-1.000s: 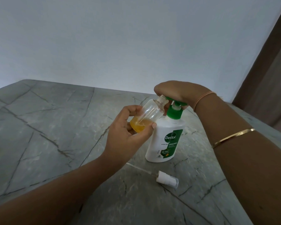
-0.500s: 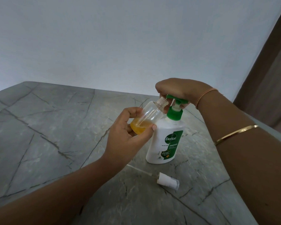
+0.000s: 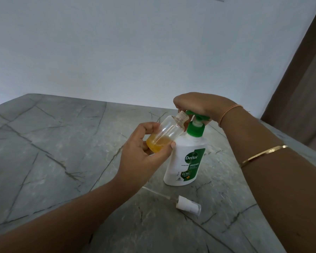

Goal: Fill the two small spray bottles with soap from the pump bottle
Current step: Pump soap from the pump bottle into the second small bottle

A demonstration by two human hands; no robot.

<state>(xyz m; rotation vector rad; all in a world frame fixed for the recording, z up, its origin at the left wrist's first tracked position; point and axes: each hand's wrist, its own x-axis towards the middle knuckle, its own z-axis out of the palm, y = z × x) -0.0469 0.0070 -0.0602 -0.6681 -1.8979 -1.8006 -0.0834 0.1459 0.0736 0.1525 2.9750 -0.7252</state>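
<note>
My left hand (image 3: 140,157) grips a small clear spray bottle (image 3: 165,133) by its base and tilts it, its open neck right under the green spout. Orange soap fills the bottle's lower part. A white pump bottle (image 3: 185,159) with a green pump head (image 3: 196,125) stands upright on the table. My right hand (image 3: 195,105) lies over the pump head, fingers curled down round it. The bottle's white spray cap (image 3: 189,207), with its thin dip tube, lies on the table in front of the pump bottle. Only one spray bottle is in view.
The grey marbled table (image 3: 53,161) runs left and toward me. A pale wall stands behind its far edge. A brown door or panel (image 3: 303,79) rises at the right, beyond the table's right edge.
The pump head has risen a little under my right hand since a second ago. The view has tilted up slightly. The spray bottle stays at the spout.
</note>
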